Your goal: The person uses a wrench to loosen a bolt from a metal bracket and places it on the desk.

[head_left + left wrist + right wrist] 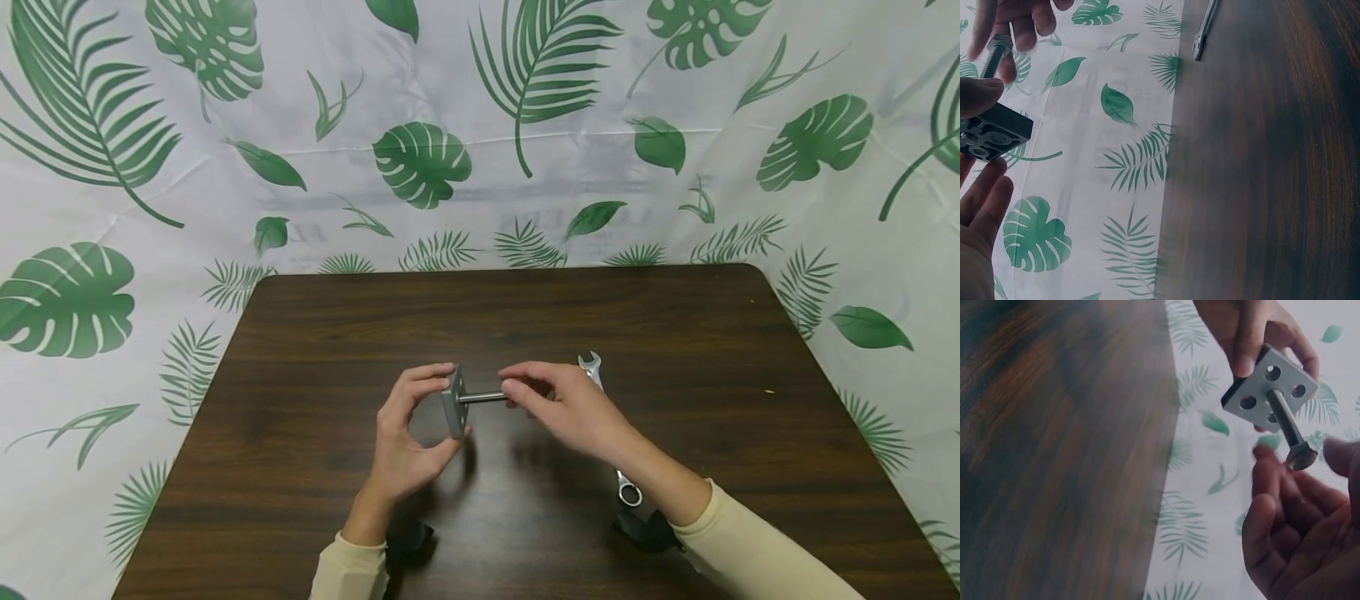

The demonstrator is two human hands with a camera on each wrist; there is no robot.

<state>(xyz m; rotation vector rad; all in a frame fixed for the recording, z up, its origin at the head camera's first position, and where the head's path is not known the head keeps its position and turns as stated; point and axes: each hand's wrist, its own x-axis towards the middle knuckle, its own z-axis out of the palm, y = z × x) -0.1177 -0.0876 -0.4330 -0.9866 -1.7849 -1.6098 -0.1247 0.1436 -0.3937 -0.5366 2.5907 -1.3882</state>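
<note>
My left hand (402,454) grips a square grey metal plate (454,404) by its edges, thumb below and fingers above. A bolt (482,397) passes through the plate's middle and points right; its shank is threaded toward the far end. Other round holes surround it in the right wrist view, where a hex nut (1302,455) sits at the bolt's end. Around that nut my right hand (577,410) has its fingers loosely bent, with the thumb slightly apart from it. A silver combination wrench (592,367) lies on the table, partly hidden beneath the right forearm.
The dark wood table (315,333) has rounded far corners. Behind and beside it hangs a white sheet (322,183) with green leaves. A dark wrist camera mount (647,532) shows under the right wrist, and another (410,540) under the left.
</note>
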